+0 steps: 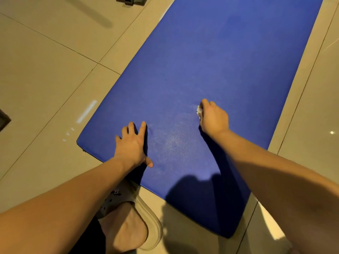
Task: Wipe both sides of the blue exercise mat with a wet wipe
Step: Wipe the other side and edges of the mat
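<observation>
**Two hands on the blue mat, one with the wipe**

We see the blue mat (211, 61) lying flat on a beige tiled floor (45, 70). It runs from the near edge of the view up and away to the top right, and its rounded near end is closest to us.

The left hand (131, 143) rests palm down on the mat near the near left corner. Its fingers (142, 129) are straight and spread a little, and the thumb sticks out to the side toward us.

The right hand (212, 116) is farther up the mat and well apart from the left, about midway across the width. Its fingers are curled around a crumpled white wipe (199, 110), which shows only as a small bunch at the left side of the fist, down against the mat's surface. The patch of mat between the two hands has a paler sheen.

Below the left forearm a bare foot (126, 233) sits in a light sandal (154, 222) on the tiles, just beside the mat's near edge. A dark object (129, 0) stands at the top edge of the view; we cannot tell what it is.
</observation>
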